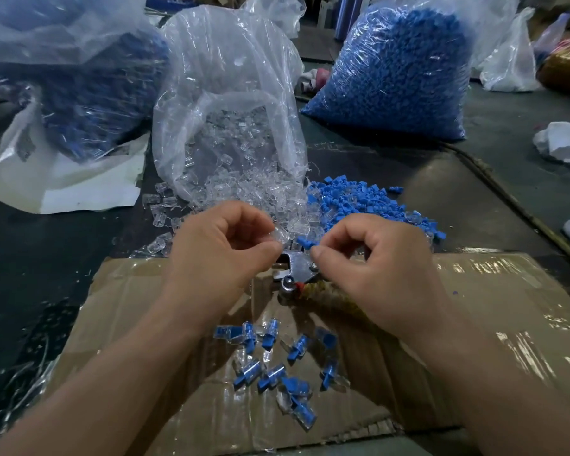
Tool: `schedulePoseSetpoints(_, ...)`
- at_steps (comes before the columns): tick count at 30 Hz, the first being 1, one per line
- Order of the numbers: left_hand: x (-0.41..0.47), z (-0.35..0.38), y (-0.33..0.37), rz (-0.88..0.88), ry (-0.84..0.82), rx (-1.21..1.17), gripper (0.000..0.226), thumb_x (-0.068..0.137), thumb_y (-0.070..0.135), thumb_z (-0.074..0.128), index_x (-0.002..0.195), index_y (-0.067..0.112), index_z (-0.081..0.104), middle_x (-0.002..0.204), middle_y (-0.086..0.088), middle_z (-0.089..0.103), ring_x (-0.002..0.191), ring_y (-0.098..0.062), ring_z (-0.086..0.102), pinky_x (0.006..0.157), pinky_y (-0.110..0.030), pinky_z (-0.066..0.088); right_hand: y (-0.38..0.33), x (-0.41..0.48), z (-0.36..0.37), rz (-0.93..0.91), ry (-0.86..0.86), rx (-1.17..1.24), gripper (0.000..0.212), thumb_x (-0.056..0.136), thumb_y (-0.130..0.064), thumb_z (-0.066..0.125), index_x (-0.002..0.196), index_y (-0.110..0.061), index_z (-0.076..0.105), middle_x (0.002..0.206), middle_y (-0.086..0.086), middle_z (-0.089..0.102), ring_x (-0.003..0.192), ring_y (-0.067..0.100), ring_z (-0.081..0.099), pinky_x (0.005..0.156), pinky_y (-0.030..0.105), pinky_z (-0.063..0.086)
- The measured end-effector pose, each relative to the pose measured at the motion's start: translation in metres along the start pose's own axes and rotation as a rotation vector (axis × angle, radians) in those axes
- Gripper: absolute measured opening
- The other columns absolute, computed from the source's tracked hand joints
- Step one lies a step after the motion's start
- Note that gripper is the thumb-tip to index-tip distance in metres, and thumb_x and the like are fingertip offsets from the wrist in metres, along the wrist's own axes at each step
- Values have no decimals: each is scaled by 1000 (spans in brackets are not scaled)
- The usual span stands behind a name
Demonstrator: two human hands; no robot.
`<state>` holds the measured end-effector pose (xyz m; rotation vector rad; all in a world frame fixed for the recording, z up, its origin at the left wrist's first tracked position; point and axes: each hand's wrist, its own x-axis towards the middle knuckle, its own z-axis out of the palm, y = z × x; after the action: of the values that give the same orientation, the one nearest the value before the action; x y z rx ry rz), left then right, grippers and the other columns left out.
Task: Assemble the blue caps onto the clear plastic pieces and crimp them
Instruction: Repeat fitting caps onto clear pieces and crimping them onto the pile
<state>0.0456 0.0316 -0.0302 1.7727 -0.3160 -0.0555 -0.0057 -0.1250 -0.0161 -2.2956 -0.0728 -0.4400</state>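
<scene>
Cardboard: capped pieces lie scattered near its front edge.
Left hand: thumb and fingers pinch a clear plastic piece above the crimping tool.
Right hand: fingertips pinch a blue cap, just beside it.
Far edge: loose caps, clear-piece bag.

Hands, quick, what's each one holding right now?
The left hand pinches a clear plastic piece.
The right hand pinches a blue cap.
</scene>
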Motion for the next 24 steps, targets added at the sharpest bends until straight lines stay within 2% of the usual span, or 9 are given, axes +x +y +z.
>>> schedulePoseSetpoints(9,-2,2,4,77,-83,58,16,68,4,74,70,18,65,69,3,67,58,-9,63,56,-15,52,0,-1,10,-30,-6,-97,15,76,-28,67,65,-19,60,63,-6,59,60,9,54,57,36,48)
schedulePoseSetpoints(13,-3,2,4,85,-106,44,18,68,1,74,68,18,67,67,1,68,55,-9,63,52,-14,50,2,0,12,-49,-20,-115,15,77,-30,67,66,-23,60,63,-10,57,62,7,54,57,28,47)
schedulePoseSetpoints(16,-2,0,3,39,-121,-33,16,68,1,74,66,16,69,67,-3,69,58,-16,66,54,-19,54,3,-1,12,-39,-6,-31,14,77,-31,70,70,-26,60,66,-11,58,68,4,54,59,21,44)
schedulePoseSetpoints(18,-1,-2,3,-6,-142,-95,13,64,3,75,69,14,69,69,-5,70,63,-21,67,59,-24,57,3,-1,11,-24,-9,58,15,74,-41,68,79,-33,56,74,-15,58,72,-2,55,63,14,45)
schedulePoseSetpoints(20,-1,-3,4,-41,-170,-169,15,60,7,75,71,15,69,69,-7,70,63,-20,67,59,-22,56,4,0,10,-30,-54,137,22,74,-45,62,94,-39,54,88,-21,60,85,-5,58,74,11,48)
schedulePoseSetpoints(22,0,-4,6,-81,-196,-253,14,54,11,72,68,14,70,68,-9,70,61,-18,67,57,-19,53,5,-1,10,-63,-89,198,28,79,-36,64,106,-37,58,97,-24,62,93,-5,60,81,13,49)
schedulePoseSetpoints(24,0,-3,7,-115,-219,-333,14,50,13,71,65,14,70,66,-10,69,60,-18,67,56,-19,52,6,-1,11,-100,-68,222,34,79,-27,64,112,-27,60,98,-23,62,95,-4,61,81,13,49)
